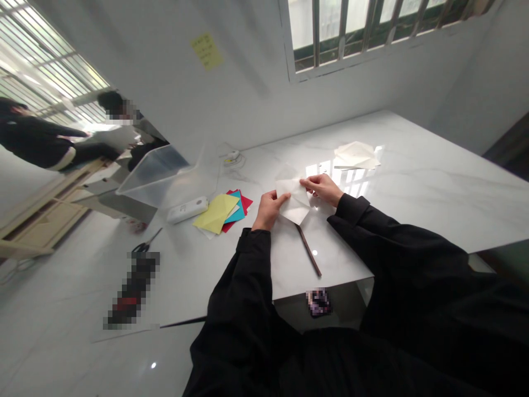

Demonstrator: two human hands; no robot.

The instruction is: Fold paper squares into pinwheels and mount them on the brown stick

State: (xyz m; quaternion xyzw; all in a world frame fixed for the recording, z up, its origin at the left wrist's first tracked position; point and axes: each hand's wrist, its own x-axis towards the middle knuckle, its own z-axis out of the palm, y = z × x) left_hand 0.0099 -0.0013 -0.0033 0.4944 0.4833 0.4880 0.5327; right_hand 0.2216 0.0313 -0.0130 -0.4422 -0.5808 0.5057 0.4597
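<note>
Here, our left hand and right hand pinch a white paper between them, apparently mid-fold, with a brown stick on our side of the grip; the next move likely calls for an even crease

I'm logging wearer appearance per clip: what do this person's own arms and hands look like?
The loose black fabric left sleeve and matching black right sleeve are long, wide-cuffed and reach about to the wrists. The left hand and right hand are bare, without gloves. No cables or printed markings show.
</note>
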